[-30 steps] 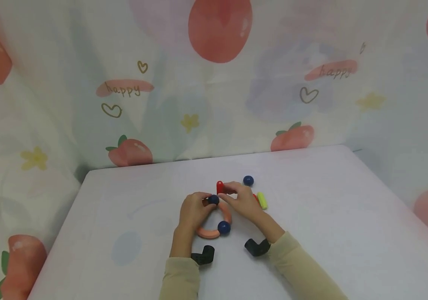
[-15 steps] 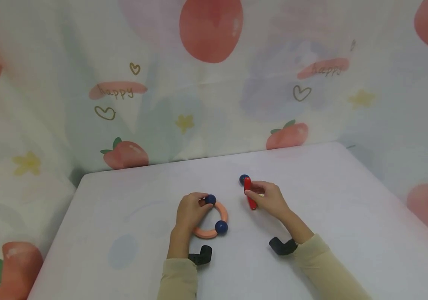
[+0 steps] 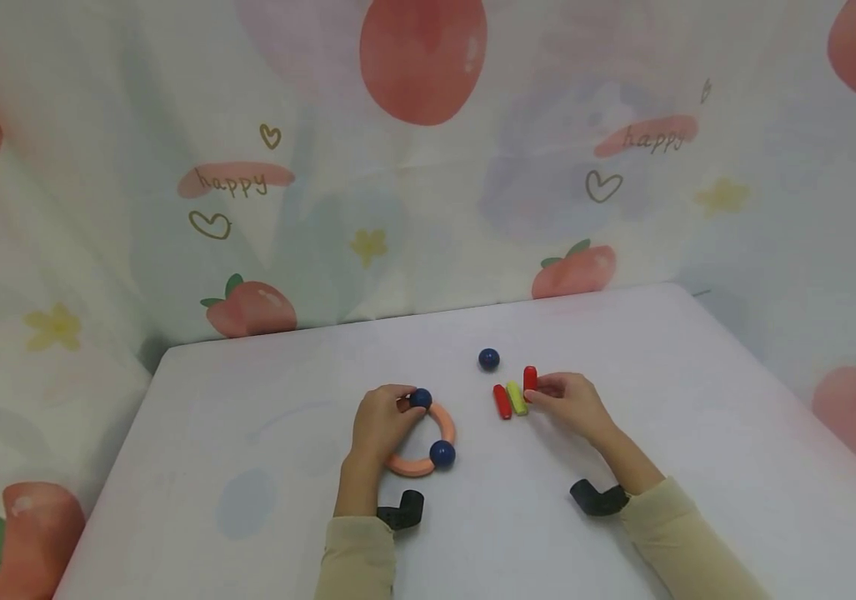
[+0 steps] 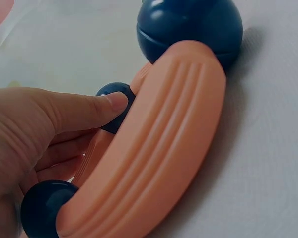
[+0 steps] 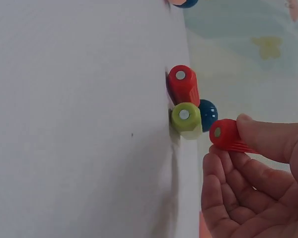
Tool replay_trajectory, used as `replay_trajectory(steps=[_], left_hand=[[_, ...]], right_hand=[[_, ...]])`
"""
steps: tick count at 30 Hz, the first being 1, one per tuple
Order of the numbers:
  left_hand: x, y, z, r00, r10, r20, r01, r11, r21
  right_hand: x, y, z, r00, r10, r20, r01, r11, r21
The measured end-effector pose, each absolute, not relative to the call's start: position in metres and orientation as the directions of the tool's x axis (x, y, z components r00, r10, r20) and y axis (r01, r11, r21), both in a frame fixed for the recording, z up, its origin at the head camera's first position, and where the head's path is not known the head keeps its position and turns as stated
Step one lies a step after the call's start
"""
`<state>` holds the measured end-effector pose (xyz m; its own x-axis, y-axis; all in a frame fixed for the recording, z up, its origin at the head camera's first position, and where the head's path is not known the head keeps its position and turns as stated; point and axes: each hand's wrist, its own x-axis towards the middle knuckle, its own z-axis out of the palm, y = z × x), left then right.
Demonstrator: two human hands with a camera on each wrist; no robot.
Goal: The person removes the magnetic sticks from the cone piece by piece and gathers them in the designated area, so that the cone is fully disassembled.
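Observation:
My left hand point(image 3: 382, 427) pinches a blue ball point(image 3: 421, 398) between thumb and fingers. That ball belongs to a ring of curved orange rods point(image 3: 411, 467) and blue balls lying on the table. Another ball of the ring point(image 3: 443, 454) sits at its near right. In the left wrist view, a ribbed orange rod point(image 4: 154, 144) fills the foreground. My right hand point(image 3: 573, 407) pinches a short red magnetic rod point(image 3: 530, 381) upright, with a metal disc showing at its end in the right wrist view. Just left of it lie a yellow-green rod point(image 3: 517, 398) and a second red rod point(image 3: 502, 402).
A loose blue ball point(image 3: 489, 359) rests behind the rods. The white table point(image 3: 210, 400) meets a printed cloth backdrop point(image 3: 412, 208) at its far edge. Black wrist camera mounts point(image 3: 598, 498) stick out from both wrists.
My right hand has carried the red rod rightward, away from the ring and past the two lying rods. My left hand stays on its ball. The head view shifted slightly early on.

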<state>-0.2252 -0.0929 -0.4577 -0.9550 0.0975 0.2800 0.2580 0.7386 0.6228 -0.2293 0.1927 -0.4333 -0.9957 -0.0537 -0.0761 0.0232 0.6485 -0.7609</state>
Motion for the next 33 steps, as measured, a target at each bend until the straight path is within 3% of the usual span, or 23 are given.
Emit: replay_trajectory(steps=[11,33], left_hand=[[-0.224,-0.094,-0.459,-0.955,0.098,0.280,0.258,0.738,0.623],[-0.224,-0.093,-0.458,-0.958,0.090,0.272,0.247,0.742,0.623]], right_hand=[[-0.229,0.198,-0.435,-0.970,0.031,-0.239,0.200,0.658,-0.726],[-0.241,0.194,-0.433,-0.958,0.087,-0.271,0.254,0.696,-0.672]])
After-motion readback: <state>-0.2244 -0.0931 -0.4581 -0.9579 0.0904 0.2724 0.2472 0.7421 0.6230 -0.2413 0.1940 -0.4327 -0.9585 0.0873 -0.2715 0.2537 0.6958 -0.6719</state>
